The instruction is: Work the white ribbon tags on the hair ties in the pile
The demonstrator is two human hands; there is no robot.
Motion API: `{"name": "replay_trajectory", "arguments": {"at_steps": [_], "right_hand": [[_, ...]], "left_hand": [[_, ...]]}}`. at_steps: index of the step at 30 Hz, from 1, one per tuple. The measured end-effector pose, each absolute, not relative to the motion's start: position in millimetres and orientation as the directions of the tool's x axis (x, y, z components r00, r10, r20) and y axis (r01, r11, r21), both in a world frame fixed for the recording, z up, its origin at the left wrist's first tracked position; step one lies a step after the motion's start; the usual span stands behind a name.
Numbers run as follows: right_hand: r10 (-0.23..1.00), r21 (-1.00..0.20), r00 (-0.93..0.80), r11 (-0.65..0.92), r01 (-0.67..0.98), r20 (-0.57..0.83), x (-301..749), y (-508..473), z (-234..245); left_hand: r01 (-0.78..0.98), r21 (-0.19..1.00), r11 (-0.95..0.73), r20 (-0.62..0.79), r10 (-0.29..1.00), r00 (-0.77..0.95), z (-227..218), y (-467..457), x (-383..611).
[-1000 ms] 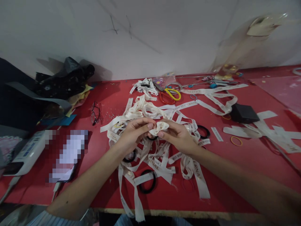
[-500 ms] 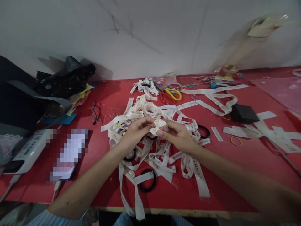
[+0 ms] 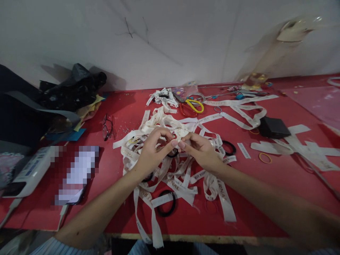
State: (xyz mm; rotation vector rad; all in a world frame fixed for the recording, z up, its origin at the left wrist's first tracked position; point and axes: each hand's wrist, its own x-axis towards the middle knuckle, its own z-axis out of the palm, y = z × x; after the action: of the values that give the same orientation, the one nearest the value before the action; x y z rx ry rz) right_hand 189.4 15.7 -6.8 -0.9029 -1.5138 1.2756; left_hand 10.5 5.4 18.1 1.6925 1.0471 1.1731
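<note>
Between my two hands is a small bunched piece of white printed ribbon (image 3: 181, 133), folded like a bow. My left hand (image 3: 156, 147) pinches its left side between thumb and fingers. From the other side my right hand (image 3: 200, 148) grips it, and both thumb tips meet just below it. Under the hands spreads a tangled heap of white lettered ribbon (image 3: 175, 187). Black hair ties lie in and around the heap, one black hair tie (image 3: 166, 203) near the front and another black hair tie (image 3: 228, 148) to the right.
Scissors with a yellow and red handle (image 3: 195, 105) lie behind the heap. To the left are a phone (image 3: 77, 173) on a cable, a white power bank (image 3: 34, 170) and eyeglasses (image 3: 107, 126). A black box (image 3: 275, 126) stands at right on the red table (image 3: 255, 205).
My left fingers have curled higher and my thumbs have come together below the bunched ribbon. The ribbon now sits slightly higher and farther back between the fingers.
</note>
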Motion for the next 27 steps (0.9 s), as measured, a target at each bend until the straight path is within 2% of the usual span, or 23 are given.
{"name": "replay_trajectory", "arguments": {"at_steps": [9, 16, 22, 27], "right_hand": [[0.946, -0.978, -0.246, 0.199, -0.069, 0.210, 189.9, 17.3, -4.7], [0.943, -0.982, -0.279, 0.168, -0.081, 0.184, 191.3, 16.6, -6.2], [0.945, -0.984, -0.279, 0.174, -0.019, 0.173, 191.8, 16.1, -8.9], [0.936, -0.976, -0.278, 0.211, -0.055, 0.218, 191.7, 15.8, -5.9]], "left_hand": [[0.067, 0.941, -0.331, 0.294, 0.900, 0.321, 10.0, 14.1, 7.8], [0.106, 0.914, -0.392, 0.344, 0.885, 0.312, 9.1, 13.7, 7.9], [0.174, 0.896, -0.408, 0.348, 0.889, 0.297, 8.7, 13.4, 7.6], [0.226, 0.865, -0.449, 0.381, 0.879, 0.287, 7.8, 13.9, 7.5]]}}
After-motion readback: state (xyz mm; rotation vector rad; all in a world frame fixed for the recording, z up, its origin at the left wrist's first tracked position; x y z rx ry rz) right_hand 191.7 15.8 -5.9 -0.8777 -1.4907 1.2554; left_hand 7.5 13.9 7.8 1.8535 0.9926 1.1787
